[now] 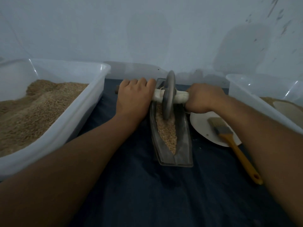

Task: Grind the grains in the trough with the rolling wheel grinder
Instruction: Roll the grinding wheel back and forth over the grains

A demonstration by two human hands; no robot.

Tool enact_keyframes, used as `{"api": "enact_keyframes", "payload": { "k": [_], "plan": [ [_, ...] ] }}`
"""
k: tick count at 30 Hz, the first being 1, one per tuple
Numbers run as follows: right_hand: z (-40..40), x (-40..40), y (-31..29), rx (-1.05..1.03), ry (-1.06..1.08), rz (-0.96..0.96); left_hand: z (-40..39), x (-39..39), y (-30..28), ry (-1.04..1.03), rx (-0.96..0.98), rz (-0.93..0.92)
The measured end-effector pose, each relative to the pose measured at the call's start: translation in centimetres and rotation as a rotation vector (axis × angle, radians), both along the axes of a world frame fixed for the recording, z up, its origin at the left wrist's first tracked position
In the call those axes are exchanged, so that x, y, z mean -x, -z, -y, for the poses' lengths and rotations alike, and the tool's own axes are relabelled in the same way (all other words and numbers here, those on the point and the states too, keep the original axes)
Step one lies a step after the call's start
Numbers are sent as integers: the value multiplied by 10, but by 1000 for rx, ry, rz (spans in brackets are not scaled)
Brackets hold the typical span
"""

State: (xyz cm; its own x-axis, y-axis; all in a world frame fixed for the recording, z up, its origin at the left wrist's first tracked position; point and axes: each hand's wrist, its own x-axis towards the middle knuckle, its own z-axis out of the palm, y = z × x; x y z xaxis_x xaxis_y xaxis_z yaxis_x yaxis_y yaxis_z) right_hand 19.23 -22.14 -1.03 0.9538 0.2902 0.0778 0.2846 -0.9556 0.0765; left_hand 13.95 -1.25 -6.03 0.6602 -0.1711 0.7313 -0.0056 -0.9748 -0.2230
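Trough (172, 141) long axis runs away | wheel (168, 95) upright, axle crosswise | left hand (133, 97), right hand (203, 98) grip axle

No legible text, label, brand, number or sign appears on any surface in this view.

head-worn view, looking down, close over trough (172, 141)

dim pale wall (147, 30), scuffed upper right; dark cloth (147, 194), possibly floor.
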Motion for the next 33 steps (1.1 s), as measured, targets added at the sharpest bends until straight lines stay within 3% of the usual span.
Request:
{"api": "enact_keyframes", "payload": {
  "k": [4,7,21,26,33],
  "plan": [
    [-4,-10,-8,-12,5,-147,0,-9,-6,0,-1,-18],
    [-3,-12,-7,-25,7,-143,1,-11,-6,-6,-13,-14],
    [5,36,35,-118,0,403,6,26,13,-18,-12,198],
    [6,63,44,-139,-27,578,8,47,18,-6,15,193],
    [9,86,46,-145,-47,685,9,69,20,30,40,202]
  ]
}}
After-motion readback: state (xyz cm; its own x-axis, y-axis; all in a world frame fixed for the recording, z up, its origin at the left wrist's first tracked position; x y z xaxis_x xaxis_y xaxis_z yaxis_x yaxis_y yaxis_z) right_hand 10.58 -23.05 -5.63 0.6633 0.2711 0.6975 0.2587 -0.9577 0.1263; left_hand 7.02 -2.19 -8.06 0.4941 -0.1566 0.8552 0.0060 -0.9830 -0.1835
